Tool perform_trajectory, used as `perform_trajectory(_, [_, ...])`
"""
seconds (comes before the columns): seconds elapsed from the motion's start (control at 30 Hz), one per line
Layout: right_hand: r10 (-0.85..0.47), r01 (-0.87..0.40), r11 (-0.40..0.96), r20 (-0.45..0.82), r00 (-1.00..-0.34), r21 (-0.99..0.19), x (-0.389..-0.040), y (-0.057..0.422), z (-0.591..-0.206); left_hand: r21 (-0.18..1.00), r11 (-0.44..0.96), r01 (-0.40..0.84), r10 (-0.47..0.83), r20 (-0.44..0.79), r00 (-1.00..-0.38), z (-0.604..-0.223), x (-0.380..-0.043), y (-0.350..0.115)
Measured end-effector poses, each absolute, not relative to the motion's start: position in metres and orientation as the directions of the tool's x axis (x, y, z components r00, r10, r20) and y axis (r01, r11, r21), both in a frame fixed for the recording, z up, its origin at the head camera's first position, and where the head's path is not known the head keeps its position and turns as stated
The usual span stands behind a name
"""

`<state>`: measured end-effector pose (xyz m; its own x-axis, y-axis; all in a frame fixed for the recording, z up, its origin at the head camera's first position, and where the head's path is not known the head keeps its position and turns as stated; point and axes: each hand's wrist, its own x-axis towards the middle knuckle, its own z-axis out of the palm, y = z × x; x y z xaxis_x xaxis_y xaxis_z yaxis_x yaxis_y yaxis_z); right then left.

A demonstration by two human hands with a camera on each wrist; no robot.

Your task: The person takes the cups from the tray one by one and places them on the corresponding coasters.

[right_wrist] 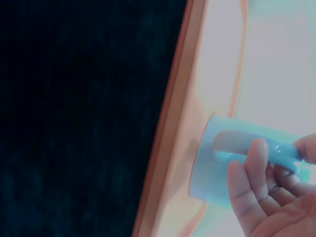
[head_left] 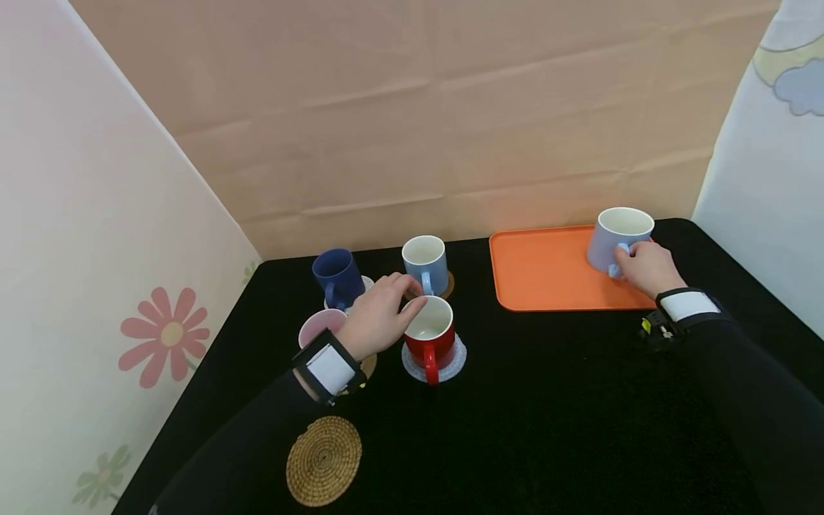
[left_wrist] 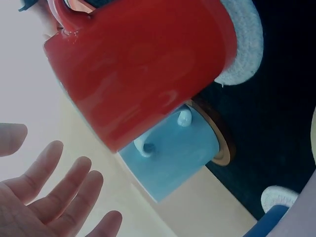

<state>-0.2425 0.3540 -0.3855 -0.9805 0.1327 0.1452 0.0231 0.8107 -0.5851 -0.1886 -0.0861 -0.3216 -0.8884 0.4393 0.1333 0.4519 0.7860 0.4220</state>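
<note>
At the right, my right hand (head_left: 649,268) grips the handle of a pale lavender-blue mug (head_left: 605,247), which stands upright on an orange tray (head_left: 537,268). In the right wrist view, the fingers (right_wrist: 254,168) curl round that handle. My left hand (head_left: 376,318) hovers by the rim of a red mug (head_left: 439,349), its fingers spread and holding nothing. The left wrist view shows those fingers (left_wrist: 74,190) apart from the red mug. Under the red mug lies a pale round coaster (head_left: 458,357). A light blue mug (head_left: 435,273) stands just behind it.
Behind the left hand are a dark blue mug (head_left: 341,277) on a white coaster and a pink mug (head_left: 315,325), partly hidden. A woven round coaster (head_left: 324,461) lies near the front left of the black table (head_left: 547,415). Walls border the back and sides.
</note>
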Motion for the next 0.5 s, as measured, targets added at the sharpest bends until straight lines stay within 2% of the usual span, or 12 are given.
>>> perform_trajectory(0.2, [0.068, -0.028, 0.804, 0.140, -0.988, -0.594, -0.237, 0.338, -0.385, 0.457, 0.764, 0.456, 0.444, 0.140, -0.885, -0.323, -0.189, -0.089])
perform_trajectory(0.5, [-0.014, -0.053, 0.778, 0.067, -0.998, -0.626, -0.225, 0.301, -0.383, 0.475, 0.753, 0.456, 0.435, 0.160, -0.886, -0.324, -0.189, -0.092])
